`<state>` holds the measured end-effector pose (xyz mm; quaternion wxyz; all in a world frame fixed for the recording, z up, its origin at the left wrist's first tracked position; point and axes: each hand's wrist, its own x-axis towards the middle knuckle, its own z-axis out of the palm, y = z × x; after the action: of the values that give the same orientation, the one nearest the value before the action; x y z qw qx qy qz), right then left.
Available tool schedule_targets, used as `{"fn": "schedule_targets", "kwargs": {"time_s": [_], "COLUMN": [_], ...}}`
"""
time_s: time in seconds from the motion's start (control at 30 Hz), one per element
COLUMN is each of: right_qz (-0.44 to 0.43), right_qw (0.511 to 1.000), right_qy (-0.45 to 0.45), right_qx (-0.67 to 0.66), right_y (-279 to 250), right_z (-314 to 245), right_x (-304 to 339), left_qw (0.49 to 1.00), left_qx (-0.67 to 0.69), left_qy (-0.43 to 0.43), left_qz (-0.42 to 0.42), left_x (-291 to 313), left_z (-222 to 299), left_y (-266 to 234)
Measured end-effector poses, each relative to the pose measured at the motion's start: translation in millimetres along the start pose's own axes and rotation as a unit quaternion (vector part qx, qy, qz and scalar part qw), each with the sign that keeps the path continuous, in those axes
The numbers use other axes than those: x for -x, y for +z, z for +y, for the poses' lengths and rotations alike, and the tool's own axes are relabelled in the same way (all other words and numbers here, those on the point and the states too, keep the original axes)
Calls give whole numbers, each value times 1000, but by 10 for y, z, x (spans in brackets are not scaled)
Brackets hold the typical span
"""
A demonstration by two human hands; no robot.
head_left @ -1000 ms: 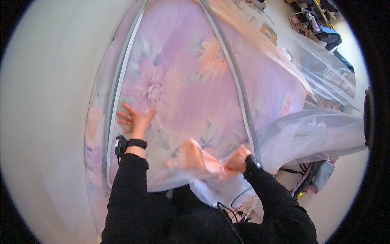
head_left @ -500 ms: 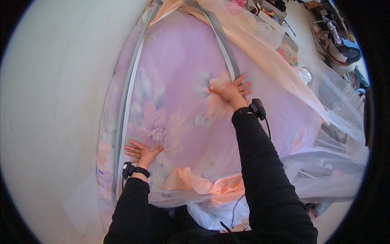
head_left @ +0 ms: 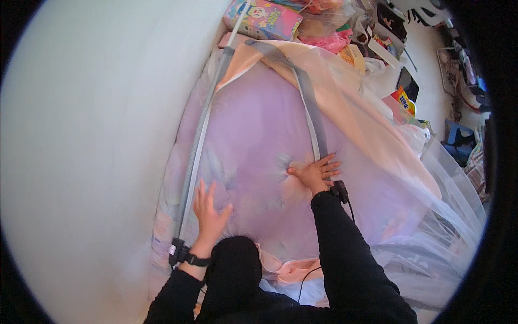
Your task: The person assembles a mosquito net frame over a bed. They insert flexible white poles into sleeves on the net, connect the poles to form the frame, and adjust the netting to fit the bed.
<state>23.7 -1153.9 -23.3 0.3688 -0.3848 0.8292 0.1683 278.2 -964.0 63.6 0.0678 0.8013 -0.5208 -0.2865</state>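
Purple floral bedding (head_left: 253, 124) spreads out under my arms. My right hand (head_left: 315, 173) presses flat on it, fingers spread, at the near end of a grey-and-white fabric band (head_left: 310, 116). My left hand (head_left: 210, 213) is raised with its fingers apart and holds nothing. Close by it runs a long grey-edged strip (head_left: 199, 140), along the bed's left side. One black-clad knee (head_left: 237, 259) rests on the near part of the bedding. Peach cloth (head_left: 372, 129) and sheer white netting (head_left: 458, 178) drape down the right side. Both wrists wear black straps with small devices.
A pale wall (head_left: 81, 135) rises along the left side. Beyond the bed's far end stand a colourful box (head_left: 261, 19) and plastic bags. Clutter and a blue stool (head_left: 458, 137) are at the far right. Crumpled peach fabric (head_left: 291, 270) lies by my knee.
My left hand has lifted off the bedding, and my knee has come forward onto it. My right hand stays pressed beside the band. More of the far end now shows.
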Motion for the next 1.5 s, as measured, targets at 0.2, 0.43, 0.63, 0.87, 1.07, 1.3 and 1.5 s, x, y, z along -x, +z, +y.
{"fn": "schedule_targets", "kwargs": {"time_s": [0.2, 0.43, 0.63, 0.87, 1.07, 1.3, 1.5], "right_qz": [2, -3, -1, -1, -5, 12, -78], "right_qw": [1000, 999, 999, 999, 999, 998, 992], "right_qy": [-10, -35, -27, -30, -35, -23, 0], "right_qx": [26, -19, -21, -17, -17, 56, 100], "right_y": [55, 132, 107, 11, 4, 108, -199], "right_z": [67, 156, 115, 75, 97, 112, -34], "right_x": [-109, -132, -122, -81, -68, -141, -14], "left_qw": [915, 965, 970, 968, 949, 935, 944], "left_qx": [125, 21, -6, 12, -13, -3, 53], "left_qy": [-330, -252, -238, -251, -316, -353, -326], "left_qz": [194, 61, 42, 21, 8, -29, 14], "left_x": [-1601, -1915, -1994, -1975, -1967, -2008, -2026], "left_z": [183, -115, -205, -146, -67, -63, -80], "left_y": [-194, -84, -44, -133, -173, -259, -206]}}
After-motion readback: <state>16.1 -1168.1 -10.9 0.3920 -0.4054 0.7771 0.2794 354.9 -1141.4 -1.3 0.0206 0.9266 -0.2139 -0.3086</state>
